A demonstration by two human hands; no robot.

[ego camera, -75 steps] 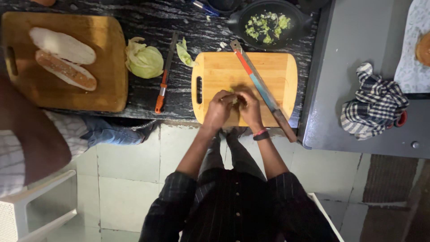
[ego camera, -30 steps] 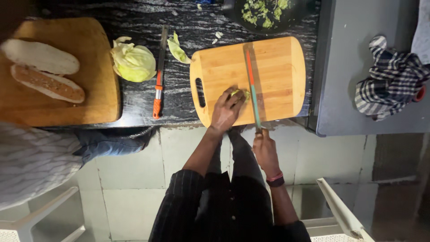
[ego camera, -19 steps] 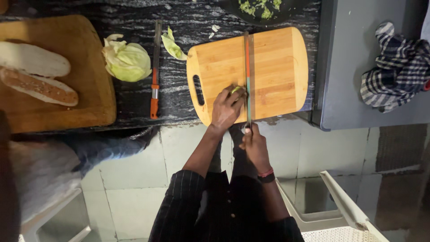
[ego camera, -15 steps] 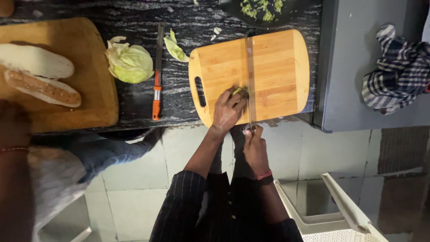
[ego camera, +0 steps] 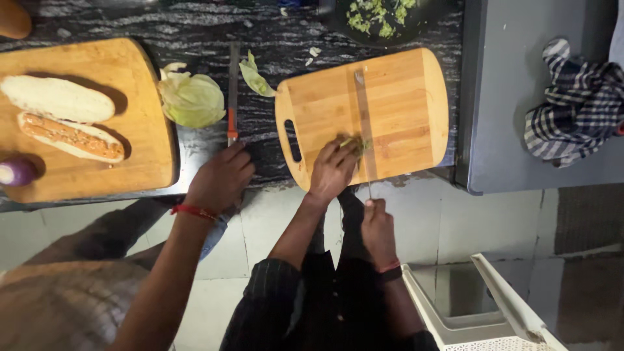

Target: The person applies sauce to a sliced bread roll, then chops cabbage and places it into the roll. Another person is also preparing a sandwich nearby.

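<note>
Our left hand [ego camera: 333, 170] pins green vegetable [ego camera: 354, 143] on the light cutting board [ego camera: 403, 97]; our right hand [ego camera: 378, 224] grips the long knife [ego camera: 363, 117], blade flat across the board.

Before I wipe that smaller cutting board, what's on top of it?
On the smaller cutting board lie a long knife, its handle held by the right hand, and green vegetable pinned under the left hand. Whatever else that hand covers cannot be seen.
</note>
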